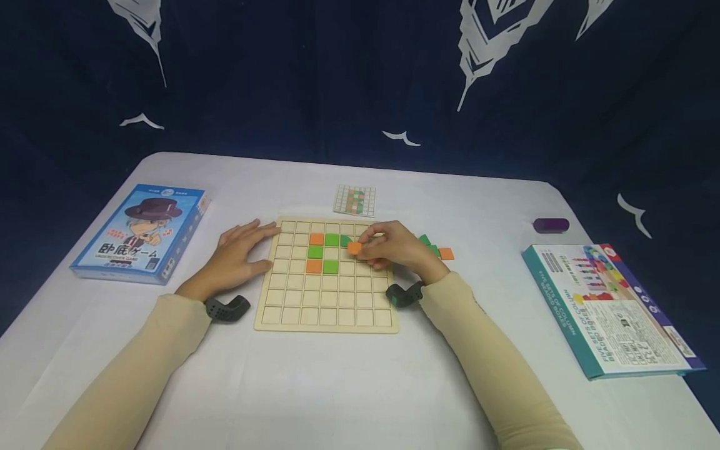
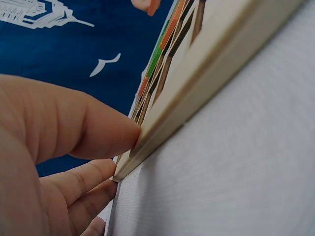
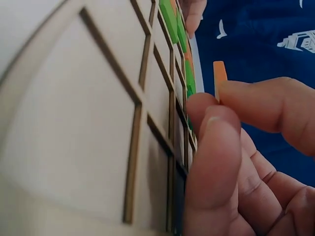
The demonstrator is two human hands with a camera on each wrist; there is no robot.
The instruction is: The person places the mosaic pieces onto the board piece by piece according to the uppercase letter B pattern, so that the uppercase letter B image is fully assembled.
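Note:
A wooden grid board point(image 1: 289, 298) lies on the white table, with several orange and green square tiles in its upper middle cells. Thumb and forefinger of my right hand point(image 1: 396, 247) pinch an orange tile point(image 1: 354, 249) over the board, just below a darker green tile point(image 1: 345, 240) in the top row of tiles. In the right wrist view that held tile point(image 3: 220, 73) stands out edge-on beyond the fingertips. My left hand point(image 1: 239, 255) rests at the board's left side, thumb and fingertips touching its edge, as the left wrist view shows close up.
Behind the board lies a small pattern card point(image 1: 354, 201) with a coloured grid. Loose green and orange tiles point(image 1: 446, 254) lie right of the right hand. A blue game box point(image 1: 140, 234) is at left; a teal-edged box point(image 1: 615, 309) and a purple object point(image 1: 550, 225) are at right.

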